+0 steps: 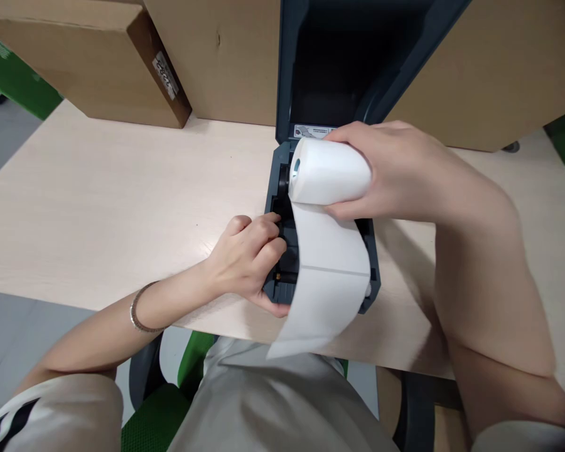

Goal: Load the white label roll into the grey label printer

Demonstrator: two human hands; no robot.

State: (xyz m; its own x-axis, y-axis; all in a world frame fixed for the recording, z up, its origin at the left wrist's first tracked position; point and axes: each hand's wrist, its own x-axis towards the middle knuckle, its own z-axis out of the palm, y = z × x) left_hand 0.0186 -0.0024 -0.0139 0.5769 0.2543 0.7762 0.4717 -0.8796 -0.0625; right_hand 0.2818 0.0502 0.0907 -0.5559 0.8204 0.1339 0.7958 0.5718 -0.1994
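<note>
A dark label printer (pixel 371 251) sits on the table with its lid (pixel 286 69) raised. My right hand (pixel 390 166) grips a white label roll (pixel 329 171) from its right end, over the rear of the printer's bay. From the roll a strip of blank labels (pixel 332 282) hangs forward across the printer, past the table's front edge. My left hand (pixel 254 257) lies on the printer's left side, fingers curled over the wall into the bay and thumb at the front. Whatever those fingertips press or hold is hidden. A black roll holder (pixel 284 179) shows beside the roll's left end.
Pale wooden table (pixel 98 207) spreads out on both sides. A flat cardboard box (pixel 75 69) stands at the back left, and large cardboard panels (pixel 230 56) rise behind the printer. A green chair (pixel 157 417) is below the front edge.
</note>
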